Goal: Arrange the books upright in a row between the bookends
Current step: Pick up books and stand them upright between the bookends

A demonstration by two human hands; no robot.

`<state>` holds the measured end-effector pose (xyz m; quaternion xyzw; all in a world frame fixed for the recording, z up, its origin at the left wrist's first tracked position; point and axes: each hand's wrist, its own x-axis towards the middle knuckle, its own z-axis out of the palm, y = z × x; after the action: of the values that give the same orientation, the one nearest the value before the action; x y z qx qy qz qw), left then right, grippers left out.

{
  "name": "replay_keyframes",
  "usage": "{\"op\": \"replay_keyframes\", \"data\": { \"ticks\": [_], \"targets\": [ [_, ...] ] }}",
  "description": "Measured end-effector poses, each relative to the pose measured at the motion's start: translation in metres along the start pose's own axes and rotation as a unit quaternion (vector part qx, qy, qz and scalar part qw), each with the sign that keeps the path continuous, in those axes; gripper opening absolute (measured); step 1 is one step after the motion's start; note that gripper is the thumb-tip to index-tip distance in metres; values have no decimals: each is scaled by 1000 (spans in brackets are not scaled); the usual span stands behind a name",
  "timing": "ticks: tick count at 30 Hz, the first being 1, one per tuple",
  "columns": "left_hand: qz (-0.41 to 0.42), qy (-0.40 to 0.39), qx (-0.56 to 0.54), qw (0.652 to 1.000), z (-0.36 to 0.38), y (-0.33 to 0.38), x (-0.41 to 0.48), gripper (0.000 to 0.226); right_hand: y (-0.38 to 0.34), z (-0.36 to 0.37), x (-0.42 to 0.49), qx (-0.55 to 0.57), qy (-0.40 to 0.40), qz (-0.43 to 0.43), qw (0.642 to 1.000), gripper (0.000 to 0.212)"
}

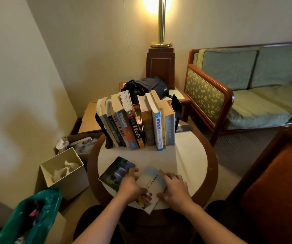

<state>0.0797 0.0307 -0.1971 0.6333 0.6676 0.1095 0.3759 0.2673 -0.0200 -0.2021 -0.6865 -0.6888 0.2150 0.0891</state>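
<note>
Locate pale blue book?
Head view: pale blue book lies flat at the table's near edge between left hand and right hand, right of the dark book.

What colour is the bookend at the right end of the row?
Black; the metal bookend shows clearly in the head view.

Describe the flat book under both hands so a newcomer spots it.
Round white-topped wooden table, near edge, in front of the upright book row: two books lie flat. It's the right one, pale blue paperback with flowers, unlike the dark landscape-cover book beside it.
</note>
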Motion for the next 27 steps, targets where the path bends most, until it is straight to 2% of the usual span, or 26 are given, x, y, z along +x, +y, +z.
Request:
{"op": "replay_keyframes", "data": {
  "ticks": [5,8,13,15,18,22,27],
  "targets": [
    [-43,-24,-40,998,-1,2,3,73,-2,0,-1,1,3,1,1000,85],
    [-36,-36,-41,998,3,3,-1,60,-3,1,-1,-4,-3,0,1000,82],
    [-9,14,-37,999,8,7,-6,27,0,2,1,11,-6,6,1000,83],
    [-1,29,-68,997,8,9,-6,21,3,2,1,36,0,11,999,83],
    [13,8,-142,990,3,14,-7,17,8,3,4,103,28,26,994,84],
    [39,-7,-227,973,-4,20,-12,9,11,-10,5,286,66,38,955,77],
    [69,26,-303,950,-9,27,-17,24,14,-35,2,387,89,-1,918,67]
  ]
}}
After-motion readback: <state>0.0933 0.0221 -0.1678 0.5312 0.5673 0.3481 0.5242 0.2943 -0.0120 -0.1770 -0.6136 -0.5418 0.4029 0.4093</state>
